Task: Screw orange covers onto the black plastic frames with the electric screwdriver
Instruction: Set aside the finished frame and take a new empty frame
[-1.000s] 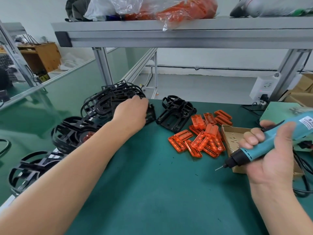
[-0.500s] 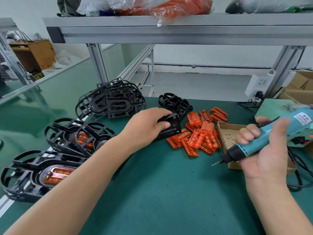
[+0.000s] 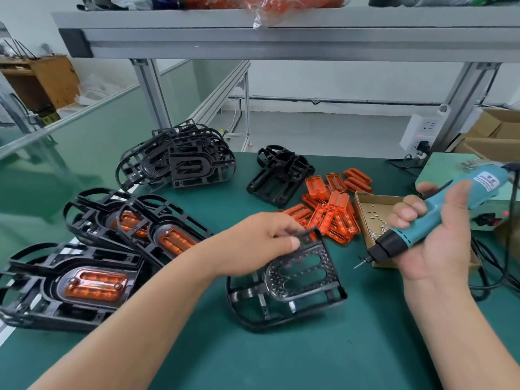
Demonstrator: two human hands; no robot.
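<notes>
My left hand (image 3: pixel 259 243) pinches the far edge of a black plastic frame (image 3: pixel 284 285) lying on the green mat in front of me, its perforated oval panel facing up. My right hand (image 3: pixel 430 240) grips the teal electric screwdriver (image 3: pixel 439 215), bit pointing down-left, just right of that frame. A pile of loose orange covers (image 3: pixel 332 209) lies behind the frame. Frames with orange covers fitted (image 3: pixel 92 285) are stacked at the left.
A cardboard tray of small screws (image 3: pixel 371 218) sits beside the orange pile. Bare black frames are stacked at the back left (image 3: pixel 180 161) and back centre (image 3: pixel 281 175). A teal power unit (image 3: pixel 450 170) and cables lie at the right. An aluminium shelf (image 3: pixel 281 38) runs overhead.
My left hand pulled a black frame from the back stack toward me and set it on the mat. The right hand kept holding the screwdriver nearly still.
</notes>
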